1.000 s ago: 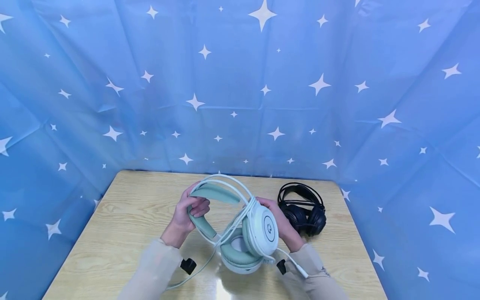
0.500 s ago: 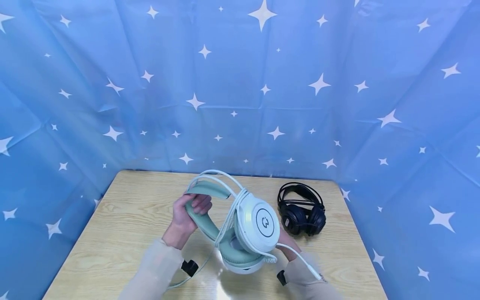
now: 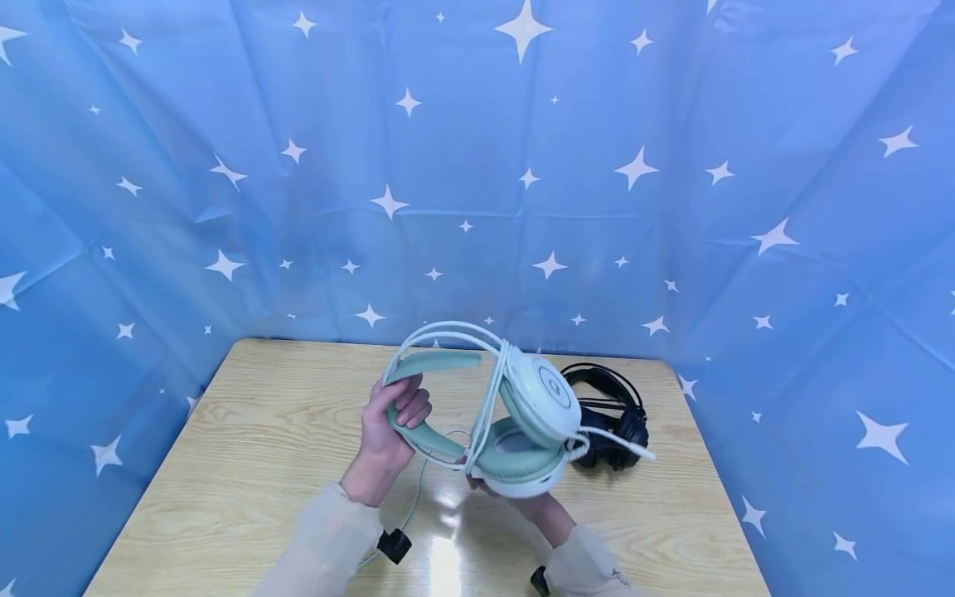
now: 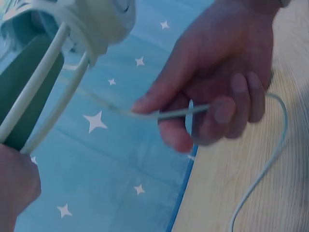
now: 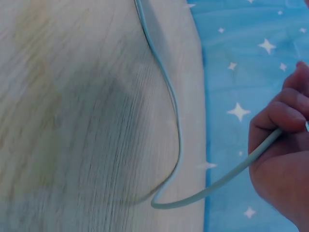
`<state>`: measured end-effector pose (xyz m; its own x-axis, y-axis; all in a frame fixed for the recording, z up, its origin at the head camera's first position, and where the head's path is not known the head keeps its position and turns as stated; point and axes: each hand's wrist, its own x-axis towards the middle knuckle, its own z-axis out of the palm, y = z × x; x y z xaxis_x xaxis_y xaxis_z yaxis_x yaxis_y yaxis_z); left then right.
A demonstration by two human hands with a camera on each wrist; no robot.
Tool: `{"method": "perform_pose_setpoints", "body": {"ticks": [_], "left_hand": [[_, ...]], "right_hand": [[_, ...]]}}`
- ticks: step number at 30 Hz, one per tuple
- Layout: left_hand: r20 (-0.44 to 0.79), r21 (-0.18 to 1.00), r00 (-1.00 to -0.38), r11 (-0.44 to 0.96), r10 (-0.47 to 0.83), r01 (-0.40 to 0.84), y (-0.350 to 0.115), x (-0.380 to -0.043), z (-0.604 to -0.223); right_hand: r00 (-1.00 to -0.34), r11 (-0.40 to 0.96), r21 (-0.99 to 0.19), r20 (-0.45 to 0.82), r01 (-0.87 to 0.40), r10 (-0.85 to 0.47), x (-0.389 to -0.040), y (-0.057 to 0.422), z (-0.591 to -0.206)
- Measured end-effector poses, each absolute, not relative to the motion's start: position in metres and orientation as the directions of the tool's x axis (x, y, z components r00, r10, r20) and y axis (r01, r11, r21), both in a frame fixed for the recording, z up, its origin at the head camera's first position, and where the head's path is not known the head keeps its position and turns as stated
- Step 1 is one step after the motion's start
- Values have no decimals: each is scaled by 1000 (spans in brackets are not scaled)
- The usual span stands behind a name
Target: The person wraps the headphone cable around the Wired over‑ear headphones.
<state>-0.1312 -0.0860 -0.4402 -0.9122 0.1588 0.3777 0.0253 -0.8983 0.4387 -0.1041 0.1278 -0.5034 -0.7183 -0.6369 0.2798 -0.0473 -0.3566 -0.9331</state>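
A white headset with pale green padding (image 3: 540,402) is held above the table, its ear cups toward the right and its microphone (image 3: 622,442) sticking out. My left hand (image 3: 394,419) grips its headband, fingers curled round the padded strip. Cable turns (image 3: 488,406) wrap the headset near the ear cups. Below the headset, my right hand (image 4: 217,72) holds the thin pale cable (image 4: 169,114) between thumb and curled fingers. In the head view the ear cups hide most of that hand. The cable's loose length (image 5: 176,125) trails over the wood.
Black headphones (image 3: 632,427) lie at the table's right, partly covered by the white headset in the head view. The wooden table (image 3: 283,406) ends at a blue curtain with white stars (image 3: 477,166) behind and at both sides.
The white headset has risen and turned, its ear cups swinging up and right. My right hand has left the ear cup, moved beneath the headset and taken hold of the cable.
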Motion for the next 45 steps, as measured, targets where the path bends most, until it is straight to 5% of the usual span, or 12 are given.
{"method": "perform_pose_setpoints", "body": {"ticks": [4,16,30,39,45], "left_hand": [[300,403,-951,-914,82,48,-79,-130,-436],[226,531,-966,-815,-129,233,-70,-130,-431],[231,618,-938,-706,-259,347,-68,-132,-429],[323,763,-871,-443,-370,471,-72,-133,-433],[455,842,-816,-128,-356,525,-76,-131,-439]], "right_hand": [[-794,-58,-998,45,-13,-606,-107,122,-530],[-803,121,-975,81,-187,-591,-90,109,-508],[-835,163,-942,169,-293,-524,-81,116,-500],[-826,127,-950,176,-285,-535,-79,129,-485],[-838,20,-976,177,-218,-516,-81,140,-469]]}}
